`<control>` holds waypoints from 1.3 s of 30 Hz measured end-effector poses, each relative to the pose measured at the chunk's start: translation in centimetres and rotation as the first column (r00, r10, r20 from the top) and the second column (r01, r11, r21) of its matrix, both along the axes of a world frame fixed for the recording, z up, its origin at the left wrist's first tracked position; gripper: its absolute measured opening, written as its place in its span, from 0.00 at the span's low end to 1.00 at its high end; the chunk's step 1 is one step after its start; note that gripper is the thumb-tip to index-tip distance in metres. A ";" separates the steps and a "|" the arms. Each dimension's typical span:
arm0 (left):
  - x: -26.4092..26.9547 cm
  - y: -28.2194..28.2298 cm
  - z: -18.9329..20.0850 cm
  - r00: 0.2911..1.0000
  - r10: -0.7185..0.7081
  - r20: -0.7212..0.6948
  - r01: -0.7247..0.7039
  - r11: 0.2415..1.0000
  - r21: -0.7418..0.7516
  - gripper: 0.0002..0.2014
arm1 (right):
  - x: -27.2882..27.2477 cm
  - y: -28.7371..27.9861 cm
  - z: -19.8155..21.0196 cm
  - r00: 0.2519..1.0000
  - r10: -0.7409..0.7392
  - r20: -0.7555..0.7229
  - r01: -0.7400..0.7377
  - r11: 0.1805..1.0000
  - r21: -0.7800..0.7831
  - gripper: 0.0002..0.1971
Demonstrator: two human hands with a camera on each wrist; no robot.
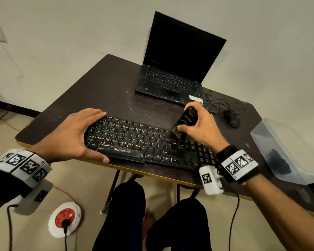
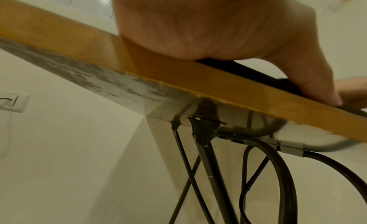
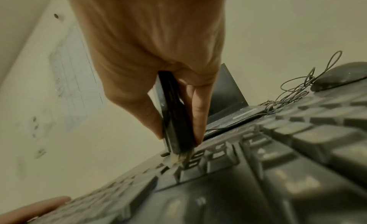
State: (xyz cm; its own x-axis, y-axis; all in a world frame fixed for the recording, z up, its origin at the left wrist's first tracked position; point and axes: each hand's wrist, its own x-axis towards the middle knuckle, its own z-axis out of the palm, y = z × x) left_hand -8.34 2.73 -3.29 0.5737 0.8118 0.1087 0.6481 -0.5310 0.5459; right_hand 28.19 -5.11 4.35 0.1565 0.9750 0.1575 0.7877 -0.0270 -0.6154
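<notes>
Right hand (image 1: 201,127) clamped round brush (image 1: 186,117), bristles down on keyboard (image 1: 134,140) keys, 3 o'clock of its centre. Left hand (image 1: 71,134) flat, fingers straight, on its 9 o'clock end. Keyboard at table (image 1: 107,87) 6 o'clock edge; laptop (image 1: 179,57) at 12.

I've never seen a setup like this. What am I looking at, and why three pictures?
No machine: a person works bare-handed, with a camera on the head and one at each wrist. One picture looks down from the head; the other two look out from the wrists. On the dark table lie a black keyboard, an open laptop and a wired mouse. The left hand rests on the keyboard's left end; the right hand grips a small black brush, bristles on the keys.
</notes>
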 end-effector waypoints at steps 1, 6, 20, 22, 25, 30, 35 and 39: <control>0.0 0.0 -0.1 1.000 0.002 -0.003 -0.002 1.000 -0.009 0.73 | 0.0 -0.2 0.1 0.999 0.046 -0.009 -0.046 0.999 -0.008 0.26; 0.0 -0.1 0.0 1.000 0.009 0.013 -0.009 1.000 -0.002 0.74 | -0.3 0.4 0.0 0.990 0.118 0.077 -0.120 0.993 0.023 0.26; 0.1 -0.3 0.3 1.000 0.022 0.010 -0.021 0.999 -0.042 0.73 | -0.2 1.8 0.1 0.974 0.204 0.097 -0.205 0.979 0.003 0.27; 0.2 -0.3 0.4 1.000 0.020 0.006 -0.020 0.999 -0.036 0.73 | -0.2 1.8 0.1 0.977 0.198 0.082 -0.198 0.980 -0.009 0.28; 0.1 -0.4 0.3 1.000 0.020 -0.001 -0.020 0.999 -0.035 0.73 | -0.9 1.8 0.0 0.961 0.271 0.061 -0.268 0.962 -0.044 0.27; 0.2 -0.3 0.3 1.000 0.015 -0.013 -0.015 1.000 -0.022 0.73 | -1.3 2.2 0.2 0.967 0.242 0.084 -0.240 0.970 -0.031 0.27; 0.3 -0.4 0.4 1.000 0.020 0.012 -0.020 0.999 -0.031 0.73 | -1.3 2.7 0.5 0.976 0.189 0.105 -0.189 0.982 -0.009 0.27; 0.1 -0.4 0.4 1.000 0.026 0.008 -0.025 0.998 -0.056 0.74 | -1.8 2.5 0.2 0.962 0.269 0.053 -0.266 0.963 -0.049 0.27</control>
